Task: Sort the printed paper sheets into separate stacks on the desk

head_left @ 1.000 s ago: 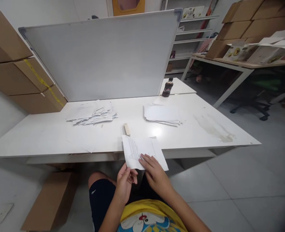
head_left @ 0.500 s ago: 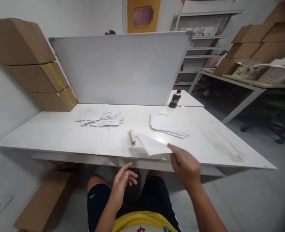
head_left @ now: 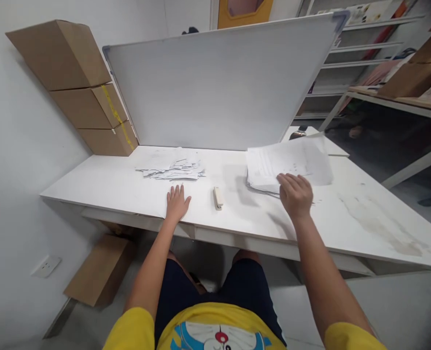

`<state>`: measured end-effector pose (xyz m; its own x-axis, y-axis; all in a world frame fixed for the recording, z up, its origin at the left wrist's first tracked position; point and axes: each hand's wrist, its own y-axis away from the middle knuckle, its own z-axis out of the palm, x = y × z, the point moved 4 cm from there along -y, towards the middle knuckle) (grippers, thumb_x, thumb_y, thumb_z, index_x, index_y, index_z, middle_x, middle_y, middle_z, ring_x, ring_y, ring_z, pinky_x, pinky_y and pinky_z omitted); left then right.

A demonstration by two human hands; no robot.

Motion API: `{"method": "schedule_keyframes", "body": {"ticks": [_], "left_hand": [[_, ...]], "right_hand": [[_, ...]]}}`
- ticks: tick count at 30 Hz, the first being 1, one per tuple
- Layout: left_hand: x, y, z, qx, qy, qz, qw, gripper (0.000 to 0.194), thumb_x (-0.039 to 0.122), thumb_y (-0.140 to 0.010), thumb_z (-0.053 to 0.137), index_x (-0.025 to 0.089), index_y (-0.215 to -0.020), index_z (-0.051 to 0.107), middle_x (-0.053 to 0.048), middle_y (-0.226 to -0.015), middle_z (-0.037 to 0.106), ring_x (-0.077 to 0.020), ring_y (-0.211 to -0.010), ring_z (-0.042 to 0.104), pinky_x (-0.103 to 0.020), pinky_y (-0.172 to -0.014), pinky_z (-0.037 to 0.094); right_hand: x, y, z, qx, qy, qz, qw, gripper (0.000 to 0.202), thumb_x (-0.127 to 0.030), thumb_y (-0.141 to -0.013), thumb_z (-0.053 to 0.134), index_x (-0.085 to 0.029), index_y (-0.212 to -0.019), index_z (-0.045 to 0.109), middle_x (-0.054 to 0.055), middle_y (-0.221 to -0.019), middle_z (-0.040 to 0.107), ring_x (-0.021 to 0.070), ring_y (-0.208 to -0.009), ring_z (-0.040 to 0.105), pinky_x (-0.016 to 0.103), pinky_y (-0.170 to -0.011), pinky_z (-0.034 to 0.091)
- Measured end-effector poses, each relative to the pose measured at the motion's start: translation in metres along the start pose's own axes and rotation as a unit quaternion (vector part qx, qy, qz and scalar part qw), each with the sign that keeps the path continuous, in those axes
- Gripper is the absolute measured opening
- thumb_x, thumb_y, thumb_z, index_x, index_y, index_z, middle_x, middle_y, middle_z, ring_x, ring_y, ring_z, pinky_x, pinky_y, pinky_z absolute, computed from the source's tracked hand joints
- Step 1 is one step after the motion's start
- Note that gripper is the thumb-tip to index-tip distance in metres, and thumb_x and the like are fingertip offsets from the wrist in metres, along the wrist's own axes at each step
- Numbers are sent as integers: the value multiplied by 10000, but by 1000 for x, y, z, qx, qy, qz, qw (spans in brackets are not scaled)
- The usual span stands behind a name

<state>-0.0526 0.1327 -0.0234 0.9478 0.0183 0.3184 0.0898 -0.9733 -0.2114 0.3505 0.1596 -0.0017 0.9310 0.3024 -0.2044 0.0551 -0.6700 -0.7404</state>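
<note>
Right hand (head_left: 295, 194) lays a sheet (head_left: 303, 156) onto the neat stack (head_left: 261, 177), fingers closed on its edge. Left hand (head_left: 177, 201) flat, open on the table (head_left: 102, 187). Stapler (head_left: 218, 198) between. We judge the loose pile (head_left: 171, 167) remains.

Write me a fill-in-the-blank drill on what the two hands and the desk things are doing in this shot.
1. The left hand lies flat on the white ____, palm down.
2. The right hand holds a sheet of paper over the ____ of the two paper piles.
3. The small stapler lies ____ the two hands.
4. The whiteboard stands behind the messy pile, at the desk's ____ edge.

Missing words: desk; right-hand; between; far
</note>
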Motion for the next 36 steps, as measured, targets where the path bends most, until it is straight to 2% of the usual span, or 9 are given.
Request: {"method": "schedule_keyframes", "body": {"ticks": [5, 12, 18, 21, 24, 28, 30, 32, 36], "left_hand": [[0, 3, 13, 7, -49, -17, 999, 625, 403, -984, 334, 76, -1517, 322, -157, -1587, 303, -362, -1499, 150, -532, -1212, 139], [-6, 3, 13, 31, -49, -76, 995, 652, 388, -935, 419, 16, -1468, 374, -222, -1545, 353, -354, -1432, 321, -553, -1195, 180], [-3, 5, 11, 43, -45, -69, 996, 578, 370, -926, 434, 55, -1408, 479, -199, -1509, 423, -363, -1424, 326, -572, -1195, 178], [-5, 8, 4, 66, -40, -101, 992, 495, 337, -925, 432, 108, -1345, 560, -165, -1449, 512, -384, -1449, 275, -638, -1185, 116], [-10, 19, 0, 3, -33, -112, 993, 506, 374, -930, 436, 143, -1364, 555, -139, -1497, 462, -402, -1456, 255, -666, -1163, 141], [-15, 58, -1, -144, -39, 34, 988, 747, 523, -871, 527, 196, -1520, 354, -92, -1611, 246, -380, -1498, 146, -594, -1190, 139], [-22, 81, -7, -157, -42, 97, 982, 787, 463, -847, 567, 223, -1545, 295, -71, -1625, 202, -344, -1512, 104, -543, -1207, 131], [-34, 96, -16, -123, -13, 115, 986, 683, 294, -845, 532, 243, -1509, 379, -51, -1599, 292, -296, -1502, 191, -476, -1213, 173], [-72, 85, -40, 5, 135, 16, 991, 466, 187, -881, 408, 185, -1295, 622, -53, -1358, 618, -221, -1308, 528, -358, -1144, 364]], "right_hand": [[36, 16, 60, -140, -20, 100, 985, 332, -214, -842, 465, -196, -1010, 751, 105, -1060, 754, 263, -1024, 672, 393, -884, 512], [46, 22, 53, -14, 35, 95, 995, 373, -179, -854, 449, -152, -1124, 704, 144, -1205, 702, 297, -1141, 609, 448, -960, 448], [49, 24, 75, -106, 61, 94, 988, 364, -256, -884, 423, -134, -1076, 707, 174, -1182, 696, 315, -1105, 603, 489, -941, 438], [51, 26, 77, -97, 51, 97, 989, 384, -294, -903, 400, -135, -1083, 700, 166, -1198, 688, 301, -1128, 595, 473, -961, 434], [51, 27, 76, -96, 37, 90, 991, 360, -271, -890, 411, -152, -1064, 703, 148, -1166, 699, 291, -1135, 596, 464, -968, 437], [53, 26, 74, -92, 34, 87, 991, 347, -199, -837, 448, -151, -1059, 711, 154, -1140, 705, 295, -1111, 608, 465, -962, 456], [54, 25, 73, -91, 35, 89, 991, 359, -182, -815, 457, -141, -1062, 714, 165, -1146, 703, 305, -1108, 611, 468, -956, 466], [54, 25, 75, -93, 33, 90, 991, 365, -184, -805, 456, -130, -1054, 718, 173, -1144, 704, 311, -1107, 612, 467, -951, 473], [55, 26, 77, -82, 22, 98, 992, 364, -194, -792, 460, -150, -1039, 723, 154, -1119, 713, 310, -1103, 618, 474, -955, 474]]}}
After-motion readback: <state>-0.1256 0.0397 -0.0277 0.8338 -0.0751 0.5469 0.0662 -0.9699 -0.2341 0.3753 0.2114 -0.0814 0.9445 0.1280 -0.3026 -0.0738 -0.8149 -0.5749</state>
